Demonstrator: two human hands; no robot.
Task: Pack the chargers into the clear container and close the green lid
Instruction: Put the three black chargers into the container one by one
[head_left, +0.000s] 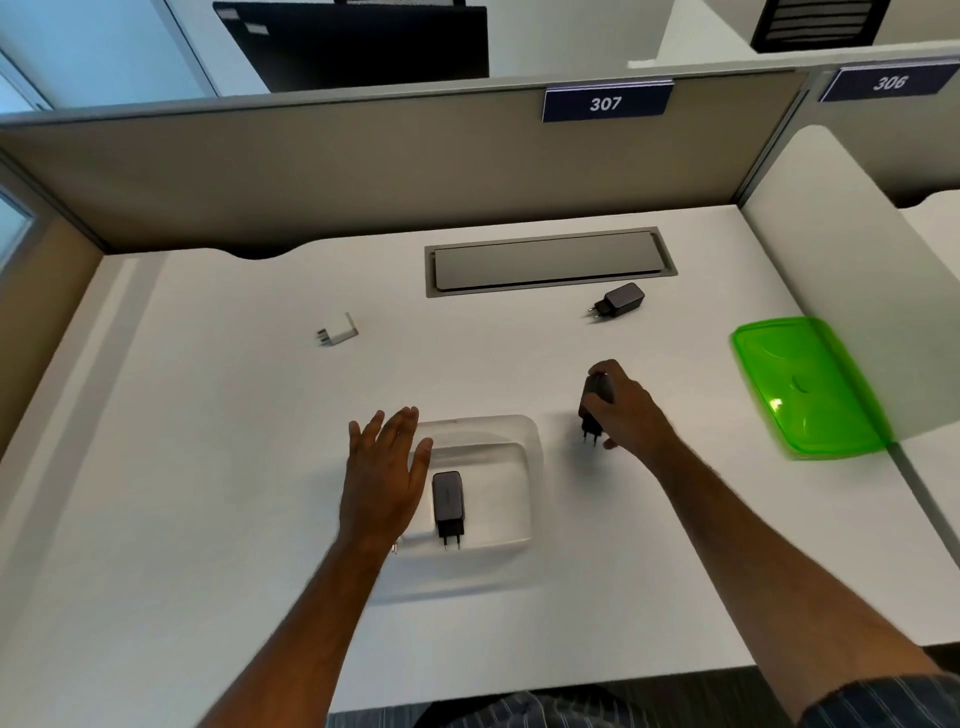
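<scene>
The clear container (524, 441) lies open on the white desk in front of me, with one black charger (448, 500) inside it, prongs toward me. My left hand (387, 475) hovers flat over the container's left side, fingers spread, holding nothing. My right hand (626, 413) grips a second black charger (592, 410) just right of the container, prongs pointing down. A third black charger (618, 300) lies farther back on the desk. A white charger (338, 329) lies at the back left. The green lid (808, 387) lies at the desk's right edge.
A grey cable hatch (548, 261) is set into the white desk (208, 467) at the back. Beige partition walls (311, 171) close off the back and left; a white divider (831, 249) stands on the right behind the lid.
</scene>
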